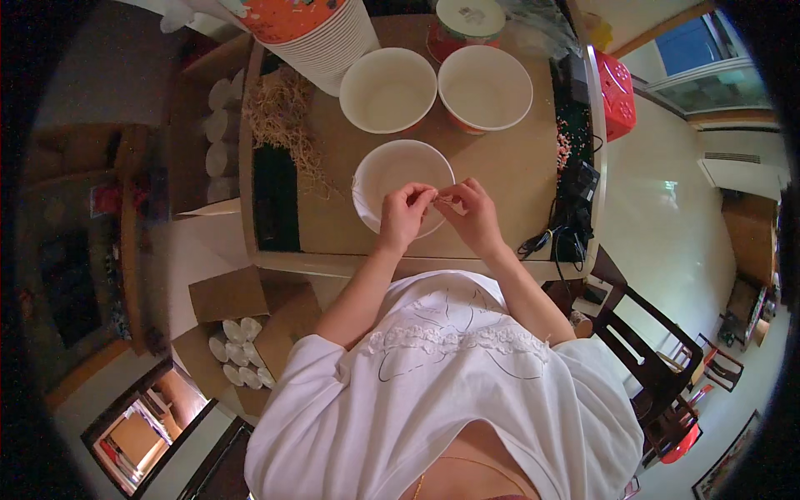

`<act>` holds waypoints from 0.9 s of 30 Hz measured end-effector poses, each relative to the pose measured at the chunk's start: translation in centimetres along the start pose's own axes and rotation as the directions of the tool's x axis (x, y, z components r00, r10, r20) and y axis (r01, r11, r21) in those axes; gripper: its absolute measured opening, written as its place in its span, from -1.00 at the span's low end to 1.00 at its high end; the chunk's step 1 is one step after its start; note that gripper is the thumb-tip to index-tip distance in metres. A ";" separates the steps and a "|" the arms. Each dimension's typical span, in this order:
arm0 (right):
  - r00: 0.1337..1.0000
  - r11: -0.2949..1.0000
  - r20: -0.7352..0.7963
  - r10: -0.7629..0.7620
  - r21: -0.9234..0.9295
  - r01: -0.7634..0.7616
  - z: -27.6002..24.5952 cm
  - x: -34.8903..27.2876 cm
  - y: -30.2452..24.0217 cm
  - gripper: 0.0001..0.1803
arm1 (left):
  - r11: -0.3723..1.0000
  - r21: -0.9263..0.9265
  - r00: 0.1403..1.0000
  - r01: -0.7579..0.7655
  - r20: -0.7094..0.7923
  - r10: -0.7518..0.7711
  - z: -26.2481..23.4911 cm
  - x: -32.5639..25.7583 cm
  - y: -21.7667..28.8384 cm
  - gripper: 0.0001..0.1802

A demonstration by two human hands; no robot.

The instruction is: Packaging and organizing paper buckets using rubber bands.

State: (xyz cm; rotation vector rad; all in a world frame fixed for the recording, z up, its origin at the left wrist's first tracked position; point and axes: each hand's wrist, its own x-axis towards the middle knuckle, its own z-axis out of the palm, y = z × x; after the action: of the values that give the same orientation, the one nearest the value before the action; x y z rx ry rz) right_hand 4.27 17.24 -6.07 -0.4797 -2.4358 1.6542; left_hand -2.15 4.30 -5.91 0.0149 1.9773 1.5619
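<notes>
Over the nearest white paper bucket [375,171], my left hand [404,218] and my right hand [473,218] meet with their fingertips almost touching. Both hands are closed in a pinch. Something small and thin shows between the fingertips, too small to name. The bucket stands upright on the brown tabletop [333,229], its mouth partly covered by my hands. Behind it, two more open paper buckets [388,87] stand side by side. Left of them lies a tangled heap of tan, string-like strands [283,108].
A tall stack of paper buckets [321,46] leans at the back left. Black cables with an adapter [575,217] and small pink bits [563,146] lie along the right edge. A red plastic stool [615,96] stands beyond. Cardboard boxes [225,296] with white cups are at left.
</notes>
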 end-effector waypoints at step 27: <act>0.999 0.998 0.007 -0.044 -0.048 0.044 -0.3 -0.3 0.6 -0.91 | 0.992 0.086 0.995 -0.089 0.060 0.084 -1.4 0.5 -0.6 -0.85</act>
State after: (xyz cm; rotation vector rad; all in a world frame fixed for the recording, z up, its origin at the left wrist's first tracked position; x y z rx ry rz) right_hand 4.74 17.59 -6.49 -0.4251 -2.4768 1.5860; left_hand -2.98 3.06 -6.48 0.1810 2.0242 1.5089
